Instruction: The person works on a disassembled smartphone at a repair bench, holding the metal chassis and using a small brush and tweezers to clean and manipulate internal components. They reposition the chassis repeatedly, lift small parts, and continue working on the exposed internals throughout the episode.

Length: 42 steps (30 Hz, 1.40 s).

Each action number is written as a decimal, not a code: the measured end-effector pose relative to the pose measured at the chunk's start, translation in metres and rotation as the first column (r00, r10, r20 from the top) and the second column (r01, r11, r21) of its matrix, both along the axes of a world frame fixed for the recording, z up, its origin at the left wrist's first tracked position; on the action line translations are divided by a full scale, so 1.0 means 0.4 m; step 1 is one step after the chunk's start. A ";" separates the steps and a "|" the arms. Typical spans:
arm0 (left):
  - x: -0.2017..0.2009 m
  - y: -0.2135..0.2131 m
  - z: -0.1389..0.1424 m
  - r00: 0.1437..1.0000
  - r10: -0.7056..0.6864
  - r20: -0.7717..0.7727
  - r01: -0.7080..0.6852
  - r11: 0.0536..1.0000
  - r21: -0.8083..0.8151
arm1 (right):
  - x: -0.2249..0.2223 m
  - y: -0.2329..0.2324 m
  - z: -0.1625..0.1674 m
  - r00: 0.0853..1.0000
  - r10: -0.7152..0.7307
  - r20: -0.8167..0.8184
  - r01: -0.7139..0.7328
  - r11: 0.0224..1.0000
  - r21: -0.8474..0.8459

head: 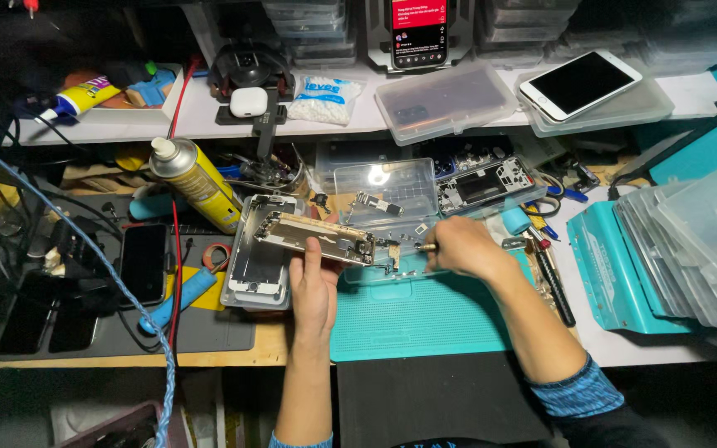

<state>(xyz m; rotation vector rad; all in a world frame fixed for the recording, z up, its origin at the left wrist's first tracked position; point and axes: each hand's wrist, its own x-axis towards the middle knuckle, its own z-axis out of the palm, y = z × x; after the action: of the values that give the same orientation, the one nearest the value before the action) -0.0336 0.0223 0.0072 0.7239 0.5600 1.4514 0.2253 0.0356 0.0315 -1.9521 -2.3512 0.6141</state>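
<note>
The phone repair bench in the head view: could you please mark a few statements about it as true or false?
1. The left hand holds a bare metal phone frame tilted above the teal mat. True.
2. The right hand is empty and lies flat on the mat. False: its fingers are closed on a small tool, seemingly a screwdriver, pointed toward the frame.
3. A yellow spray can is left of the frame. True.
4. The white phone on the upper shelf lies in a clear tray. False: it rests on top of a closed clear plastic box.
</note>
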 end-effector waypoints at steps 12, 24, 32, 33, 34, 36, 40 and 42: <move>0.008 -0.003 0.000 1.000 -0.015 0.027 0.015 1.000 0.001 | 0.014 0.001 -0.012 0.993 -0.028 -0.118 0.039 0.994 0.098; 0.022 -0.020 0.022 1.000 -0.011 -0.023 0.010 0.999 -0.034 | -0.018 -0.020 -0.058 0.996 -0.042 -0.081 0.053 0.989 0.141; 0.058 -0.030 -0.009 0.995 -0.088 -0.043 0.084 0.993 -0.083 | 0.017 -0.042 -0.043 0.944 0.015 -0.331 0.092 0.948 0.304; 0.064 -0.030 -0.015 0.993 -0.106 -0.055 0.101 0.991 -0.086 | 0.025 -0.046 -0.040 0.918 0.064 -0.391 0.092 0.926 0.366; 0.070 -0.029 -0.021 0.991 -0.122 -0.062 0.114 0.987 -0.111 | 0.031 -0.046 -0.038 0.897 0.039 -0.441 0.128 0.931 0.343; 0.078 -0.031 -0.034 0.985 -0.154 -0.076 0.140 0.977 -0.164 | 0.042 -0.046 -0.039 0.844 -0.012 -0.536 0.196 0.937 0.288; 0.077 -0.022 -0.057 0.967 -0.165 -0.192 0.123 0.968 -0.217 | 0.051 -0.047 -0.055 0.694 -0.198 -0.692 0.313 0.949 0.043; 0.072 -0.015 -0.067 0.958 -0.162 -0.237 0.114 0.973 -0.202 | 0.048 -0.046 -0.063 0.574 -0.175 -0.800 0.317 0.948 0.020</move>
<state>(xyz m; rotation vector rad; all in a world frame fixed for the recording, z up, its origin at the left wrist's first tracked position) -0.0047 0.0162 -0.0198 0.7876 0.8146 1.1658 0.2446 0.0173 0.0062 -1.4294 -1.4770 0.9697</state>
